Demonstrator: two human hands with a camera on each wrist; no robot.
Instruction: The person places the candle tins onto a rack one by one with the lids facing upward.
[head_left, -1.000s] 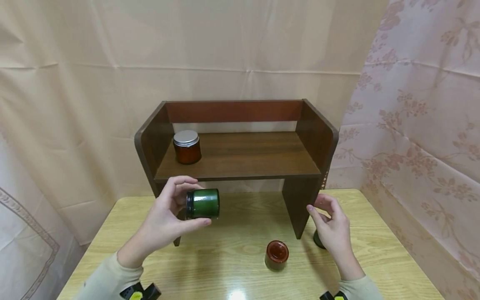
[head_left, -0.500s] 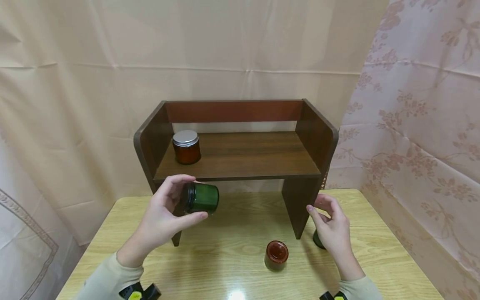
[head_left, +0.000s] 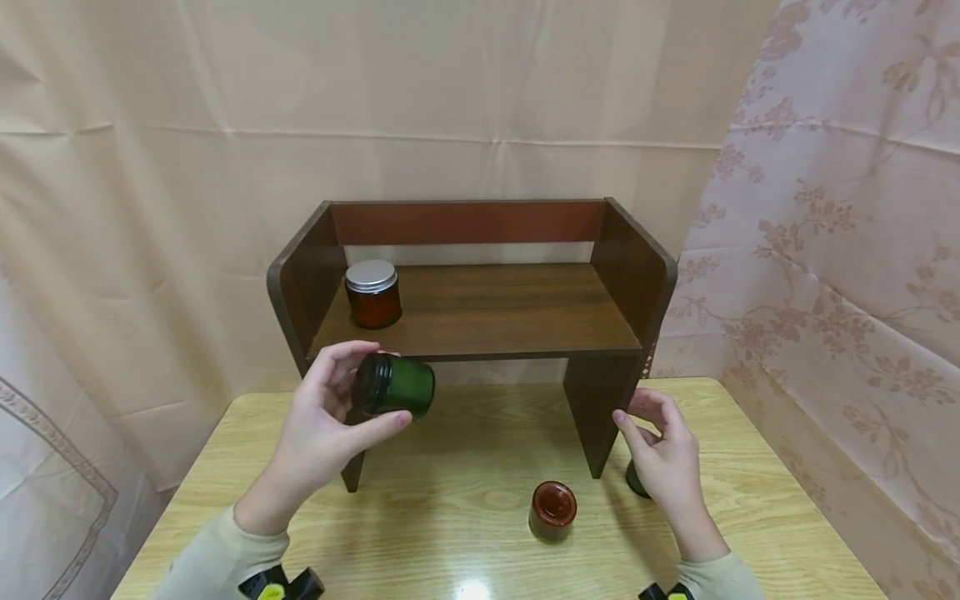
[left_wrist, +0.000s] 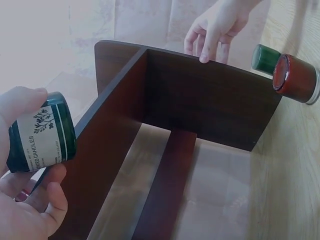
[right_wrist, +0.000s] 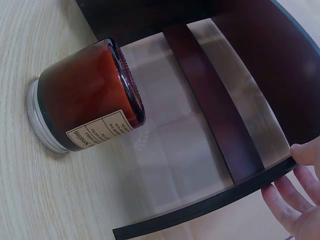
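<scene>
My left hand (head_left: 311, 425) holds a green candle jar (head_left: 406, 387) on its side, thumb below and fingers above, in front of the shelf board's left end. Its black lid faces left, and the left wrist view shows its white label (left_wrist: 42, 137), which reads in part "candles". With my right hand (head_left: 666, 450) I pinch the front edge of the wooden shelf's right side panel (head_left: 600, 408); the right wrist view has the thumb (right_wrist: 305, 152) on the inner face and the fingers outside.
An amber jar with a silver lid (head_left: 374, 302) stands on the shelf board's left end. Another amber jar (head_left: 553, 511) stands lid-down on the table, in front of the shelf. A green jar (head_left: 637, 481) is partly hidden behind my right hand. Curtains hang behind and at both sides.
My left hand has moved slightly up and left, turning the green candle jar from level to tilted, its lid end higher and its base lower right. My right hand has stayed put.
</scene>
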